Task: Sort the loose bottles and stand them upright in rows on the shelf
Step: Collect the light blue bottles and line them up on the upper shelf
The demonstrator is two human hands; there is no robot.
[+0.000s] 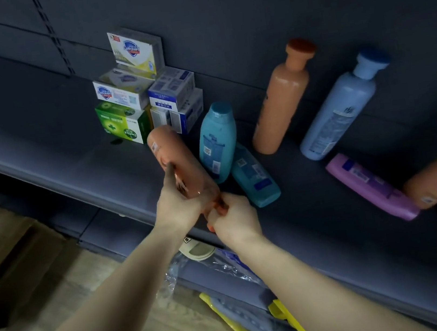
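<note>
Dark blue-grey metal shelf [335,233], partly stocked; peach plastic bottle [179,159] held tilted over its front, long axis running away from the fingers, cap end nearest; left hand [180,205] grips the body; right hand [234,219] pinches the cap; just beyond the fingers, teal plastic bottle [217,140] upright, second teal bottle [255,179] lying flat.

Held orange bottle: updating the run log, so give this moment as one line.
left hand: grips held orange bottle | right hand: holds its lower end | shelf: purple bottle lying

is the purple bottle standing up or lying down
Lying down: the purple bottle rests flat on its side on the shelf.
</note>
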